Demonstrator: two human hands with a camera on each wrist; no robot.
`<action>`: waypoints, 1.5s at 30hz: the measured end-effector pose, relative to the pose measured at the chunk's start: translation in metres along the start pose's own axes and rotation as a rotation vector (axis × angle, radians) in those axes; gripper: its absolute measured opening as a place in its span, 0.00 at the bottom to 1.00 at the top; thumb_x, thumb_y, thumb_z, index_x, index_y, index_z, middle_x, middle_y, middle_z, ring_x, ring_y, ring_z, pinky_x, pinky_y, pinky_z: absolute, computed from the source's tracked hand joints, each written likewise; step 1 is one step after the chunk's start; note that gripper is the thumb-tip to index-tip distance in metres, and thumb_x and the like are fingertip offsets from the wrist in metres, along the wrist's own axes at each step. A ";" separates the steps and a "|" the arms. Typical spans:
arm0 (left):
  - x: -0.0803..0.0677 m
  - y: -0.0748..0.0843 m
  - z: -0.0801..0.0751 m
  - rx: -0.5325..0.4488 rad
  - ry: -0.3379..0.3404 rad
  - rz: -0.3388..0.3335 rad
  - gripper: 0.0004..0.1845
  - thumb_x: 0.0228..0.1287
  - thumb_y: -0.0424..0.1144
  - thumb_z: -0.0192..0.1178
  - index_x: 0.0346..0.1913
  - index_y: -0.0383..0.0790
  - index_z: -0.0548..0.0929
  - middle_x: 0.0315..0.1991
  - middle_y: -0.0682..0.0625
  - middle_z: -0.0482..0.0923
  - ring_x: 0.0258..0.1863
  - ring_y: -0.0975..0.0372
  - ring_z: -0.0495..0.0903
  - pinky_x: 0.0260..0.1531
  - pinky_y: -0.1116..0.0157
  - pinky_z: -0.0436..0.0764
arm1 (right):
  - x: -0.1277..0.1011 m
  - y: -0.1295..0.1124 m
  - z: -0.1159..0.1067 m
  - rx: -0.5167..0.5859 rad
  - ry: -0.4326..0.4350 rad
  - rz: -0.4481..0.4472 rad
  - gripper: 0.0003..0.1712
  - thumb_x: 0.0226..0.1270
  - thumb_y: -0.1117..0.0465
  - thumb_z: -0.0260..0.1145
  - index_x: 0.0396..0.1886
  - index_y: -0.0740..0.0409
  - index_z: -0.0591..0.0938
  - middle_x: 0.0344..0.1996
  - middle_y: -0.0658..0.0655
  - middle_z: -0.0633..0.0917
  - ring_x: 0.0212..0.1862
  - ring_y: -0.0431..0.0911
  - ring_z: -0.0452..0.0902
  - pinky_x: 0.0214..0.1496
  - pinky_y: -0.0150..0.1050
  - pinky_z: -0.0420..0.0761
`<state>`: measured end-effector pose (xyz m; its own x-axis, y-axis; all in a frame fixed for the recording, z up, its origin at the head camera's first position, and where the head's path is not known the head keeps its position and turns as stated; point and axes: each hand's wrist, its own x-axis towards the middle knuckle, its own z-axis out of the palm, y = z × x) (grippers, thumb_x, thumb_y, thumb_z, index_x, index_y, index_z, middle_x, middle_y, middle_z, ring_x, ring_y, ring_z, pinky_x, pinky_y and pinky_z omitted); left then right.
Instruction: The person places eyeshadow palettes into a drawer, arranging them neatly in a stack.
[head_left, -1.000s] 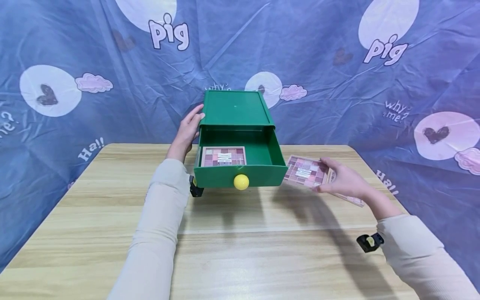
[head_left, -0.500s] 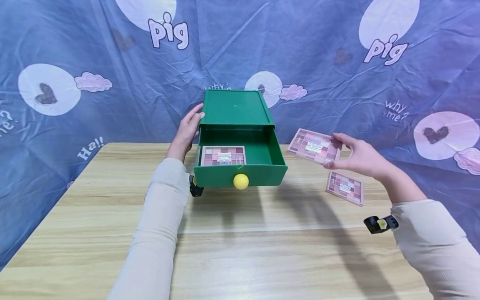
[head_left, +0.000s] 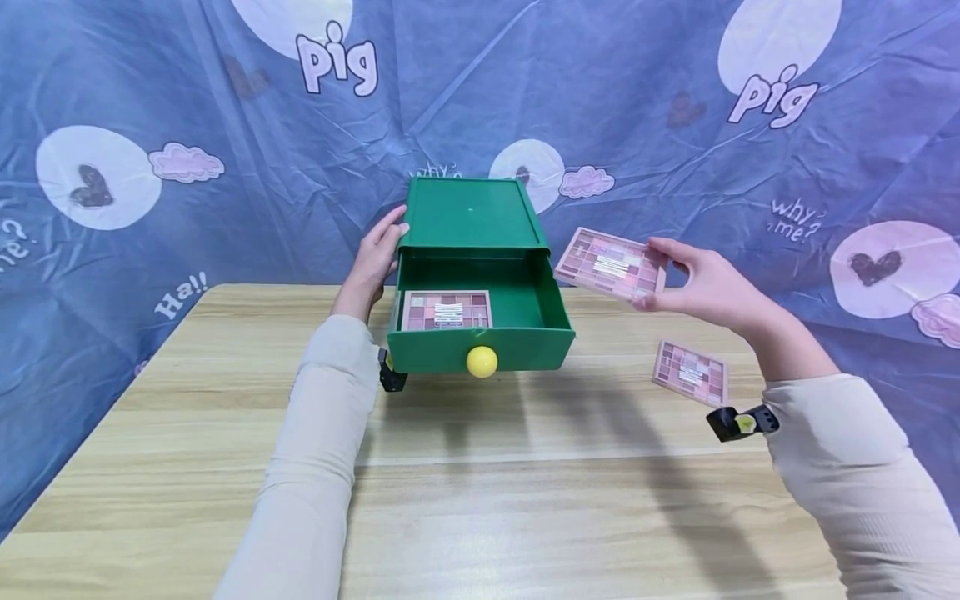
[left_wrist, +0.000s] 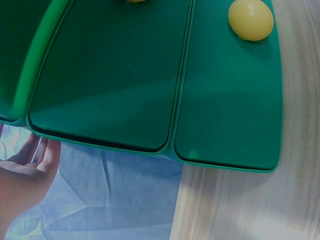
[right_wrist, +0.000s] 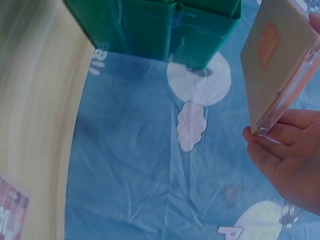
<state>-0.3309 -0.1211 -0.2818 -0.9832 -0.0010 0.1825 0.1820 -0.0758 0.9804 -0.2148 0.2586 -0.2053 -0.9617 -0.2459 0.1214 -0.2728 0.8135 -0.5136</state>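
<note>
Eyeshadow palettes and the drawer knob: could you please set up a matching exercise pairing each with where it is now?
Things:
1. palette in the right hand
2. second palette
3. third palette
4. yellow knob

Places:
A. flat on the wooden table, right of the box
B. on the drawer front
C. held in the air beside the green box
D. inside the open drawer, at its left

Pairs: 1-C, 2-D, 3-A, 4-B

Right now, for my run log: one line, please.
left hand: steadies green drawer box | right hand: holds palette | drawer: open
</note>
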 end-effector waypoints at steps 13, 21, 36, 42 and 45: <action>0.002 0.002 -0.003 0.008 0.001 -0.002 0.25 0.59 0.46 0.49 0.61 0.54 0.65 0.61 0.54 0.57 0.54 0.61 0.60 0.51 0.55 0.61 | 0.022 -0.032 0.012 0.039 -0.004 -0.104 0.50 0.41 0.51 0.71 0.64 0.58 0.57 0.59 0.61 0.62 0.58 0.51 0.54 0.55 0.51 0.57; 0.002 0.001 -0.004 0.009 -0.002 -0.005 0.24 0.59 0.45 0.49 0.61 0.55 0.65 0.60 0.53 0.57 0.54 0.61 0.59 0.51 0.54 0.61 | 0.035 -0.045 0.027 0.081 -0.046 -0.160 0.51 0.40 0.52 0.72 0.64 0.56 0.57 0.59 0.58 0.62 0.58 0.49 0.55 0.56 0.49 0.57; 0.002 0.002 -0.003 0.009 -0.006 -0.009 0.24 0.59 0.45 0.49 0.60 0.55 0.65 0.60 0.53 0.57 0.55 0.62 0.59 0.51 0.55 0.61 | 0.054 -0.075 0.056 0.140 -0.173 -0.249 0.54 0.36 0.53 0.74 0.64 0.59 0.56 0.59 0.56 0.61 0.57 0.44 0.55 0.56 0.43 0.58; 0.001 0.001 -0.002 0.009 0.001 -0.015 0.24 0.59 0.45 0.49 0.60 0.55 0.66 0.60 0.53 0.58 0.54 0.62 0.59 0.51 0.54 0.61 | 0.056 -0.080 0.064 0.121 -0.238 -0.279 0.53 0.36 0.54 0.73 0.64 0.60 0.57 0.59 0.54 0.61 0.56 0.43 0.55 0.56 0.41 0.58; 0.001 0.000 -0.002 -0.002 -0.002 -0.011 0.24 0.58 0.44 0.50 0.60 0.54 0.66 0.60 0.53 0.58 0.54 0.62 0.60 0.50 0.54 0.62 | 0.058 -0.082 0.067 0.107 -0.263 -0.291 0.53 0.36 0.54 0.73 0.63 0.60 0.57 0.60 0.54 0.61 0.57 0.43 0.55 0.56 0.41 0.58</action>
<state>-0.3319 -0.1228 -0.2815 -0.9852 0.0021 0.1715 0.1708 -0.0776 0.9822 -0.2461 0.1417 -0.2133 -0.8009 -0.5957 0.0604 -0.5151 0.6340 -0.5768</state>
